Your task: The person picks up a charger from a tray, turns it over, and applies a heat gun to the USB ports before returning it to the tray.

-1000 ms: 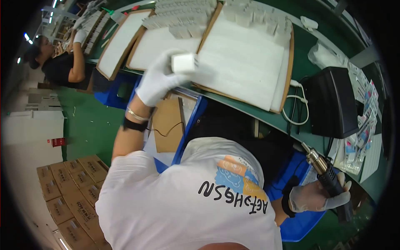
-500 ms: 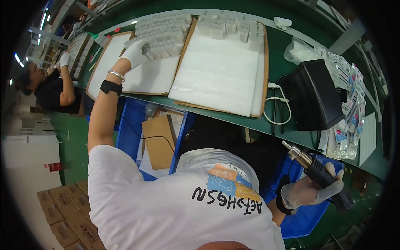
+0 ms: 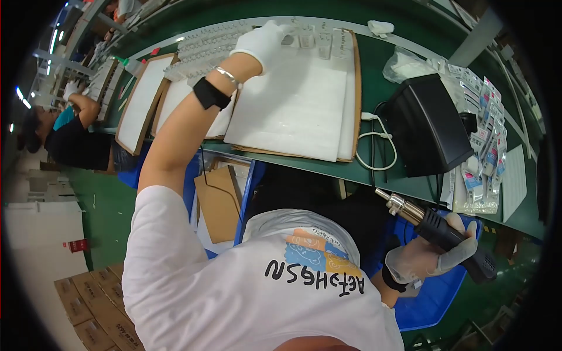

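Note:
My left hand (image 3: 260, 45), in a white glove, reaches to the back of the table over the padded right-hand board (image 3: 287, 111). Its fingers are at the leftmost clear containers (image 3: 290, 40) there; how they close is partly hidden. Several more clear containers (image 3: 324, 44) stand to the right along that board's back edge. Rows of similar clear containers (image 3: 202, 50) stand on the padded board to the left, partly behind my forearm. Low at the right, my right hand (image 3: 430, 257), in a thin pale glove, grips a black heat gun (image 3: 442, 231) whose metal nozzle points up and left.
A black box-shaped device (image 3: 430, 128) with a white cable (image 3: 374, 167) stands right of the boards. Beyond it lie packaged bags (image 3: 489, 134). Blue bins (image 3: 430, 304) sit below the table edge. Another person (image 3: 70, 131) works at far left; stacked cartons (image 3: 96, 298) stand lower left.
My left hand has moved right, from the rows on the left board to the containers on the right board. My right hand keeps holding the heat gun. The view has shifted slightly.

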A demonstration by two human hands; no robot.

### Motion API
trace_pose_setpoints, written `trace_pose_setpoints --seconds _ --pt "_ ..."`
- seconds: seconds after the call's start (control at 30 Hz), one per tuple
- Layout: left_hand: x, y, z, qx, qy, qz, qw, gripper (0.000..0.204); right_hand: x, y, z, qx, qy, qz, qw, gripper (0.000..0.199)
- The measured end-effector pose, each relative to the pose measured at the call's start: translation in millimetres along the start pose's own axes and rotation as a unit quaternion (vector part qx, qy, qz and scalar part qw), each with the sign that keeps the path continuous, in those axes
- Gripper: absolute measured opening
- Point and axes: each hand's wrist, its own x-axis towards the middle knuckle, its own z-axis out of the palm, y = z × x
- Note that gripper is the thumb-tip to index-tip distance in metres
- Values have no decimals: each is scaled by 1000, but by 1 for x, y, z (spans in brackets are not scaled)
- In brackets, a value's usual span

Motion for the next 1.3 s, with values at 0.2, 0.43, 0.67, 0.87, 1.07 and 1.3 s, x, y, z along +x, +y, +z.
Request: trace_pose_setpoints --seconds 0.2,0.43,0.67,0.87,1.07,1.3 --pt "-11 17 13 30 -44 -96 994 38 -5 0 -8 -37 33 39 998 40" --pt "-27 21 12 -45 -91 -181 978 46 -6 22 -31 153 -21 120 981 46" --pt "-79 37 9 -370 44 -50 927 51 -3 -6 -5 -28 28 67 997 43" --pt "-148 111 -11 -653 -29 -99 751 60 5 -5 1 203 110 196 953 39" --pt "-175 138 6 -700 -76 -133 697 62 5 5 -11 196 51 176 963 49" --pt "-186 148 14 -678 -94 -128 717 59 -4 15 -21 79 0 63 995 48"
